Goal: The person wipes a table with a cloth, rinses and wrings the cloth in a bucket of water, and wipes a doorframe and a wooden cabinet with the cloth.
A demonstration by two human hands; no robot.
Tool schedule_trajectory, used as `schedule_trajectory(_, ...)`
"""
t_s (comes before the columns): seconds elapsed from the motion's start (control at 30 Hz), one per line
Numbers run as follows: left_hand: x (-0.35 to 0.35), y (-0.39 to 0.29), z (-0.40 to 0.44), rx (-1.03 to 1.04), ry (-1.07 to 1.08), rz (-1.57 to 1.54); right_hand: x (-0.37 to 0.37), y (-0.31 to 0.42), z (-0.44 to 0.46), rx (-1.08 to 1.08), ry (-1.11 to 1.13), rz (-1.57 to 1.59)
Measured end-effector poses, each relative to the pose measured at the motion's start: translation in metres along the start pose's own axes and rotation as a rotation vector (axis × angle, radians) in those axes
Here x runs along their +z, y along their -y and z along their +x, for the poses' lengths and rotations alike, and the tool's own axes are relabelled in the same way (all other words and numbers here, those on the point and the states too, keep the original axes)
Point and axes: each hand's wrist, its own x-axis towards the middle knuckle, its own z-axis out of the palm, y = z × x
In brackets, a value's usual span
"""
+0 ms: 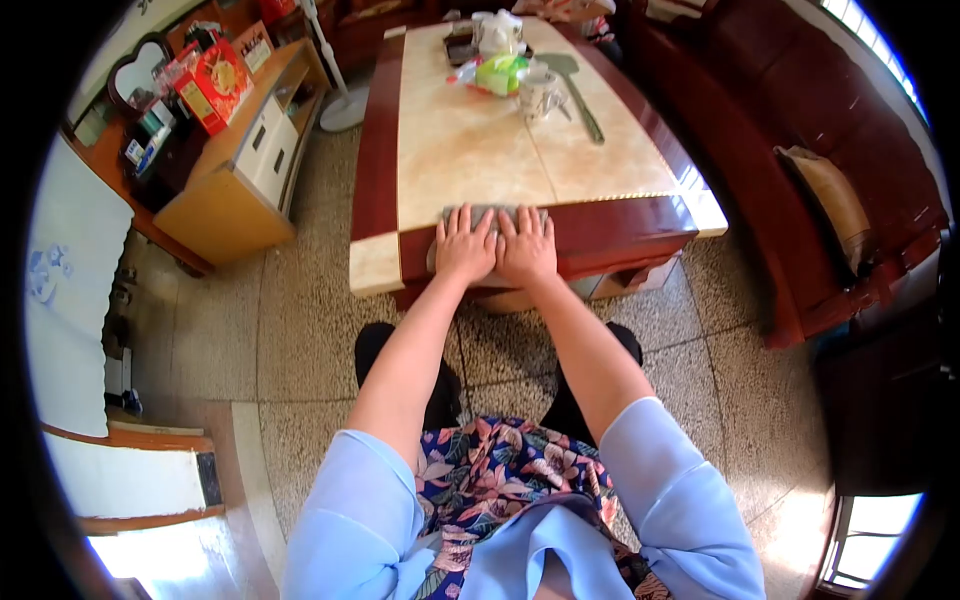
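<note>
Grey cloth: The grey cloth [479, 212] is lying at the centre of the frame, bunched on the near edge of the table [470, 150]; most of it is hiding beneath the hands, with a strip showing past and between the fingers.
Left hand: The left hand [466, 247] is resting palm down on the cloth, fingers extended and slightly spread, pointing toward the top of the frame; it is not clamping.
Right hand: The right hand [527, 250] is lying flat in the same way, just beside the left, the two touching or nearly so at the thumbs; its fingers are spreading over the cloth rather than closing on it.
Cloth handling: Judging by its folds, the material is appearing light, soft and limp, with nothing fragile about it; whether it is damp cannot be told.
Suitable hold: Flat pressure from both palms is suiting so floppy a piece; for lifting, the strip showing beyond the fingertips is offering the best pinch.
Table surface: The polished edge is reflecting light and is probably giving little grip, so the cloth is likely to be sliding easily.
Upper centre of the frame: A patterned cup [538, 98], a green packet [501, 73], a fly swatter [583, 105] and a white teapot [497, 33] are standing or lying on the table, well apart from both hands.
</note>
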Motion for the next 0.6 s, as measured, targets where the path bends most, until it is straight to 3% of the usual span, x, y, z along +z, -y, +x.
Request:
schedule_trajectory(0.53, 0.056, 0.035, 0.148, 0.079, -0.201, 0.108, 0.043, -0.049, 0.136, -0.018, -0.097, -0.039)
schedule_trajectory(0.57, 0.023, 0.020, 0.150, -0.005, -0.013, -0.005, 0.042, -0.051, 0.145, -0.044, -0.139, -0.026)
schedule_trajectory(0.6, 0.026, 0.021, 0.158, 0.001, -0.045, 0.004, 0.041, -0.052, 0.153, -0.067, -0.181, -0.013)
